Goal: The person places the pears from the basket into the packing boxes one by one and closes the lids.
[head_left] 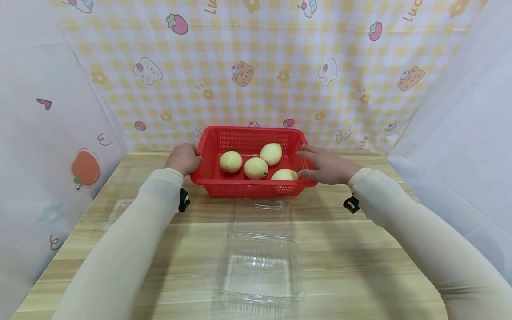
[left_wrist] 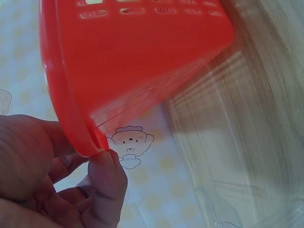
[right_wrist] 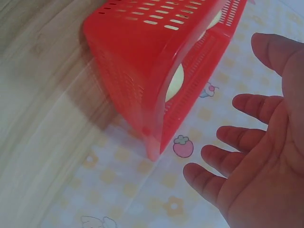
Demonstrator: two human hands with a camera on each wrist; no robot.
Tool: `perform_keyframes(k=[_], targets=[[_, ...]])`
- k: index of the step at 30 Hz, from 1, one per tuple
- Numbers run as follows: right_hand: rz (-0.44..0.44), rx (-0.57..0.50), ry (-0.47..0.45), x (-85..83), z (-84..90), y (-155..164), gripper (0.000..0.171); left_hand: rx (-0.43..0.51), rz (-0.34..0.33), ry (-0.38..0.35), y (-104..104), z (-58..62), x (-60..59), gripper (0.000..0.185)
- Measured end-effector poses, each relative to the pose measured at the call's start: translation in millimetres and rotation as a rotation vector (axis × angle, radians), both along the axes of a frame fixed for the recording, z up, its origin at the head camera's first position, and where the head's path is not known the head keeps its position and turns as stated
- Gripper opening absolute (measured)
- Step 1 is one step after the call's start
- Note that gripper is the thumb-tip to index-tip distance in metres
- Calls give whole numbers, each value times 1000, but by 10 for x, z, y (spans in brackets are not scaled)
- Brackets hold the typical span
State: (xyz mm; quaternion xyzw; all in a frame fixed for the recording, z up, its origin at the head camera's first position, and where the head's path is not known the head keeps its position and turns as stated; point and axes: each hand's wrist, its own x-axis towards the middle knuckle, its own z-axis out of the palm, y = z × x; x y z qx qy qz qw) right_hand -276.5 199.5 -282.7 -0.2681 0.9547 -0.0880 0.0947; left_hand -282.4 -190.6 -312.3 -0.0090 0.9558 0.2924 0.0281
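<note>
A red plastic basket (head_left: 252, 182) with slotted walls stands at the back of the table, holding several pale yellow pears (head_left: 256, 168). My left hand (head_left: 184, 159) grips its left end; in the left wrist view, thumb and fingers (left_wrist: 108, 178) pinch the corner of the rim. At the opposite end, my right hand (head_left: 330, 166) reaches over the right rim with spread, straight fingers. The right wrist view shows the palm and fingers (right_wrist: 240, 138) apart from the basket wall (right_wrist: 128, 71), holding nothing. A pear (right_wrist: 175, 83) shows over the rim there.
An open clear plastic clamshell box (head_left: 260, 271) lies in front of the basket, its lid folded back towards it. More clear plastic (head_left: 120, 209) lies at the left of the table. A checked curtain (head_left: 256, 102) hangs directly behind the basket, with white sheets at both sides.
</note>
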Motion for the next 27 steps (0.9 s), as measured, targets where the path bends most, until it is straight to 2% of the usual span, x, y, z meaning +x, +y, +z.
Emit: perform_keyframes(k=[9,19,27], targets=[[80,62,-13,-40,-86,-143,67,-13,24,-7,-8,18,-8,21],[104,71,-6,-95,-109,-202,60,-32,47,-37,29,-19,-43,21],[86,63,-60,-95,-44,-280,60,-63,52,-27,58,0,-11,20]])
